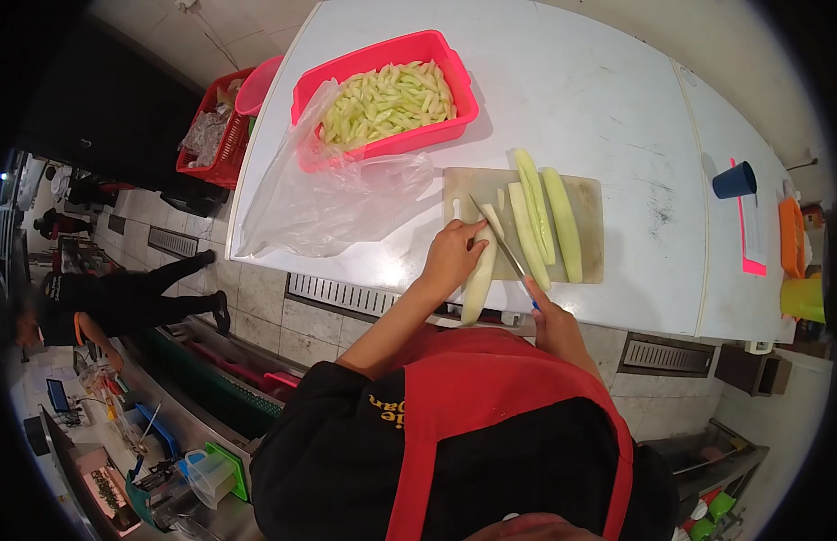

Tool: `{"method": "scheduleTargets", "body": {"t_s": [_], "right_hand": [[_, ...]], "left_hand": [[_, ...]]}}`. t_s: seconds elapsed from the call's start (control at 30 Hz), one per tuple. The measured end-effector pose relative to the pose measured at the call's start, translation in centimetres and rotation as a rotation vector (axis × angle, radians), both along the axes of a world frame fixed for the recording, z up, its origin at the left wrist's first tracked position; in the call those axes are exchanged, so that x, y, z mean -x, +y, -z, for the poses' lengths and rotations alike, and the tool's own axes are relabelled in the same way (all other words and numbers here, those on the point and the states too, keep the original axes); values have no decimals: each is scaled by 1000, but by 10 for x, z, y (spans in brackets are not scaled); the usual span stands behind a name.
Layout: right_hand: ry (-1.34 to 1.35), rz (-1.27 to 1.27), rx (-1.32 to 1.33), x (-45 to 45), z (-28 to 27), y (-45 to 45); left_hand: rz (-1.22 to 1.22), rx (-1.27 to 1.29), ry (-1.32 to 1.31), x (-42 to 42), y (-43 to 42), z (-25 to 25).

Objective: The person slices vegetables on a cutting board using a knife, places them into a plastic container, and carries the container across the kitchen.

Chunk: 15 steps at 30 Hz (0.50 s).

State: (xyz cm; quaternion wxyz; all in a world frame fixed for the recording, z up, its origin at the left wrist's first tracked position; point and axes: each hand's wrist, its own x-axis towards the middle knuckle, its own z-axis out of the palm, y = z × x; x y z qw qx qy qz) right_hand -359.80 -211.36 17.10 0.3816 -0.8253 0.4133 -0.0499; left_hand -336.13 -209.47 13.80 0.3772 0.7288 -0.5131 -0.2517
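My left hand (454, 254) is closed on a peeled cucumber (478, 293), which lies lengthwise over the near edge of a cutting board (587, 203). In my right hand (553, 320) is a knife (510, 255) with a blue handle. Its blade slants up and left, right beside the held cucumber and close to my left fingertips. Several long, pale green peeled cucumber pieces (562, 225) lie to the right of the blade on the board. How deep the blade sits in the cucumber, I cannot tell.
A pink tub (463, 95) of cut cucumber strips (391, 99) stands at the back left, a clear plastic bag (337, 212) beside it. A dark blue cup (735, 180) and an orange basket (791, 236) are far right. Another person (121, 302) stands at left by a counter.
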Motion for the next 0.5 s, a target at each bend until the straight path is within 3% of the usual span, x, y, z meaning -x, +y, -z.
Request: {"method": "scheduleTargets", "body": {"t_s": [0.23,0.5], "right_hand": [[-163,18,-21,1,6,-1],[-18,-68,1,14,-16,4]], "left_hand": [[29,-100,10,2,9,-13],[-21,3,15,10,15,-7]]}}
